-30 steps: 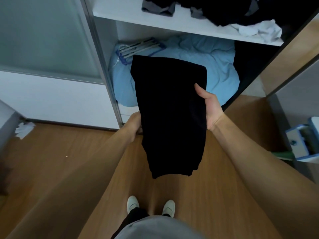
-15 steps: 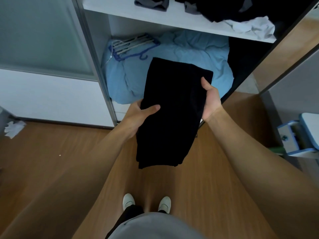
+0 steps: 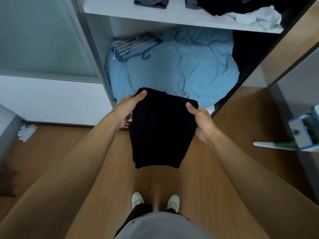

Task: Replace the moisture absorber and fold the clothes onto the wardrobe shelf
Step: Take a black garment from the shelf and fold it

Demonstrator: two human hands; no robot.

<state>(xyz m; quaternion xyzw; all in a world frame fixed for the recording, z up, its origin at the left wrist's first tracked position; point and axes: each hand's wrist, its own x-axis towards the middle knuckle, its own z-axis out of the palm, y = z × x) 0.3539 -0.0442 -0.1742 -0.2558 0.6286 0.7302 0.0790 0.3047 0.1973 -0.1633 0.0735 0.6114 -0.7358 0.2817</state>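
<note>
I hold a folded black garment [image 3: 159, 130] in front of me, above the wooden floor. My left hand [image 3: 128, 107] grips its upper left corner, thumb on top. My right hand [image 3: 201, 121] grips its upper right edge. The garment hangs down short and doubled over. The white wardrobe shelf [image 3: 172, 18] lies ahead and above, carrying dark clothes [image 3: 229, 5], grey pieces [image 3: 151, 1] and a crumpled white cloth [image 3: 253, 17]. No moisture absorber is visible.
Below the shelf a light blue duvet [image 3: 181, 66] fills the wardrobe bottom, with blue hangers [image 3: 136, 47] on it. A frosted sliding door [image 3: 39, 42] stands left. A blue-and-white object [image 3: 305, 133] juts in at right. Crumpled paper [image 3: 26, 132] lies on the floor at left.
The garment went from a long hanging piece to a shorter folded one. Both hands shifted up to its top corners and came closer to me, lower in view.
</note>
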